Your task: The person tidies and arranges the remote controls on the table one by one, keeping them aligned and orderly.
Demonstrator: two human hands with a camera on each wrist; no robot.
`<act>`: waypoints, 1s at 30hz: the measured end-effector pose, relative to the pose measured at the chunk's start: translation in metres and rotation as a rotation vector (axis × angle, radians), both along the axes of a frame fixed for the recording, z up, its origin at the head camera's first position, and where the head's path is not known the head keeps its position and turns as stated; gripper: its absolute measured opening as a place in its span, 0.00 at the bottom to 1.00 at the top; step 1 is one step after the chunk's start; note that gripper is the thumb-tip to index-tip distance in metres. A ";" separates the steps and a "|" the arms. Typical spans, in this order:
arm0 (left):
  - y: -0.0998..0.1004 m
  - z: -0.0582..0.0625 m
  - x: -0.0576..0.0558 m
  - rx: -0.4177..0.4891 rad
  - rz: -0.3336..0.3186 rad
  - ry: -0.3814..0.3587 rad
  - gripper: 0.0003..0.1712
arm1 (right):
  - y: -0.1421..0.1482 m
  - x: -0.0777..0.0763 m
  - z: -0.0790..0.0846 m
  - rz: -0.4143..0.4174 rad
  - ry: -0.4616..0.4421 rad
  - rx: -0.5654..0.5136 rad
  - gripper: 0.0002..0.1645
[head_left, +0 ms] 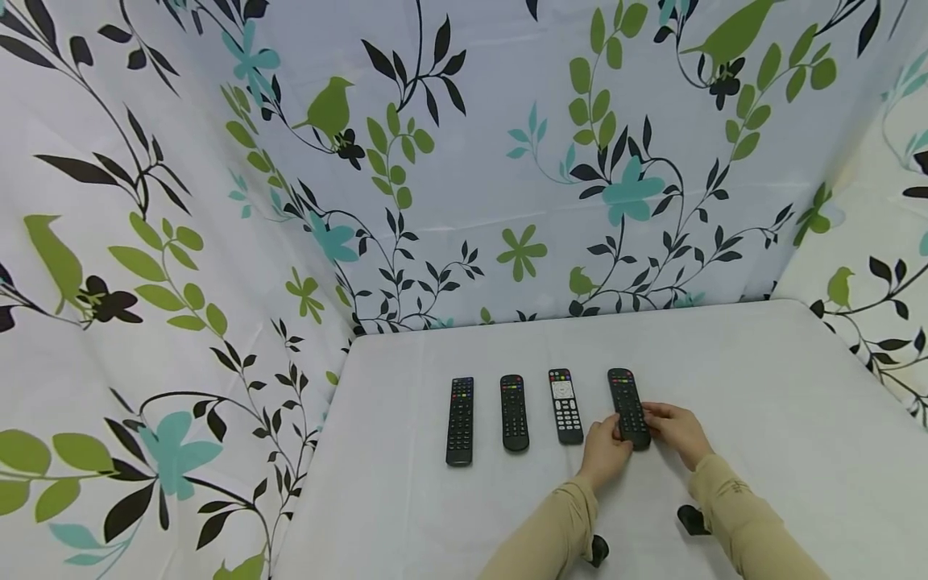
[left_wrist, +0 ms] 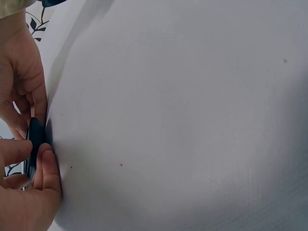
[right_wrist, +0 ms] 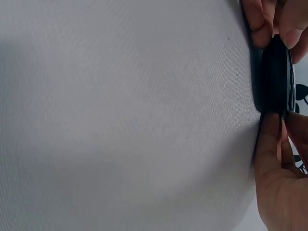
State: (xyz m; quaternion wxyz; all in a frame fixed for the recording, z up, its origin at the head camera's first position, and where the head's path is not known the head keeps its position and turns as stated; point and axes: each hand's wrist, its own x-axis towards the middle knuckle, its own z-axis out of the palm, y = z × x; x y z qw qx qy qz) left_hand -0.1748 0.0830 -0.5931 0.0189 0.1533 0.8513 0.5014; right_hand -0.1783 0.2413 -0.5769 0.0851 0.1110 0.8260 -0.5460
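Observation:
A black remote control (head_left: 629, 409) at the right end of a row lies slightly tilted, its top leaning left. My left hand (head_left: 606, 453) pinches its lower left edge. From the right, my right hand (head_left: 680, 432) grips the opposite edge with fingertips and thumb. The left wrist view shows the left hand's thumb and fingers on either side of the dark remote's edge (left_wrist: 36, 139). In the right wrist view, the remote (right_wrist: 276, 74) sits between both hands, low over the white surface; any gap beneath it is hard to tell.
Left of the hands, three more remotes lie in a row: a long black one (head_left: 460, 422), a rounded black one (head_left: 514, 413) and one with a white upper panel (head_left: 565, 406). They rest on a white-covered table (head_left: 406, 515). Leaf-patterned curtains (head_left: 464, 161) stand behind and beside it.

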 end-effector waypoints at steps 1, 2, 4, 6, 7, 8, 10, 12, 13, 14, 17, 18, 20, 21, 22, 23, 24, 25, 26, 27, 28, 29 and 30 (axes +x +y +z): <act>0.000 0.001 0.001 -0.004 0.007 -0.005 0.27 | -0.001 0.000 0.000 0.002 0.000 -0.001 0.28; -0.001 0.003 0.001 -0.005 0.013 -0.025 0.27 | -0.002 -0.001 -0.001 -0.001 -0.004 -0.002 0.27; -0.001 0.011 0.004 -0.006 0.038 -0.091 0.28 | -0.004 -0.001 0.000 0.003 -0.006 0.007 0.27; 0.000 0.016 0.005 -0.021 0.057 -0.117 0.28 | -0.005 -0.002 0.001 0.008 -0.008 0.014 0.27; 0.000 0.019 0.006 -0.027 0.067 -0.137 0.28 | -0.006 -0.003 0.002 0.010 -0.009 0.017 0.27; 0.001 0.019 0.005 -0.035 0.074 -0.158 0.28 | -0.007 -0.003 0.002 0.013 -0.011 0.020 0.27; 0.002 0.017 0.004 -0.043 0.087 -0.161 0.28 | -0.008 -0.004 0.004 0.018 -0.013 0.023 0.27; 0.001 0.015 0.002 -0.034 0.093 -0.176 0.28 | -0.009 -0.005 0.004 0.023 -0.010 0.023 0.27; 0.001 0.015 0.001 -0.028 0.096 -0.175 0.27 | -0.009 -0.005 0.004 0.025 -0.008 0.025 0.27; 0.000 0.014 0.000 -0.024 0.100 -0.174 0.27 | -0.010 -0.006 0.004 0.027 -0.006 0.024 0.27; -0.001 0.016 0.001 -0.013 0.106 -0.173 0.27 | -0.011 -0.006 0.003 0.033 0.004 0.022 0.27; -0.001 0.016 0.001 -0.013 0.112 -0.177 0.28 | -0.012 -0.006 0.002 0.035 0.005 0.023 0.27; -0.001 0.015 0.002 -0.012 0.118 -0.184 0.28 | -0.013 -0.006 0.003 0.035 0.005 0.021 0.27; -0.001 0.016 0.002 -0.009 0.118 -0.187 0.28 | -0.013 -0.006 0.003 0.037 0.004 0.023 0.27; -0.001 0.015 0.002 -0.007 0.122 -0.195 0.28 | -0.013 -0.006 0.003 0.038 0.002 0.023 0.27; 0.000 0.015 0.003 -0.001 0.123 -0.208 0.28 | -0.013 -0.006 0.003 0.040 0.001 0.026 0.27; -0.001 0.015 0.003 0.005 0.124 -0.223 0.28 | -0.013 -0.006 0.003 0.041 0.003 0.027 0.27; -0.001 0.015 0.003 0.008 0.123 -0.223 0.28 | -0.013 -0.006 0.003 0.042 0.003 0.025 0.27; -0.001 0.015 0.003 0.011 0.123 -0.227 0.28 | -0.014 -0.006 0.003 0.043 0.004 0.025 0.27; -0.001 0.015 0.002 0.012 0.124 -0.228 0.28 | -0.014 -0.006 0.003 0.046 0.006 0.024 0.27; -0.001 0.015 0.002 0.013 0.125 -0.231 0.28 | -0.014 -0.006 0.003 0.046 0.009 0.023 0.27; -0.001 0.015 0.002 0.012 0.126 -0.229 0.28 | -0.014 -0.006 0.003 0.048 0.011 0.022 0.27; -0.001 0.015 0.002 0.006 0.126 -0.217 0.29 | -0.014 -0.006 0.003 0.047 0.011 0.020 0.26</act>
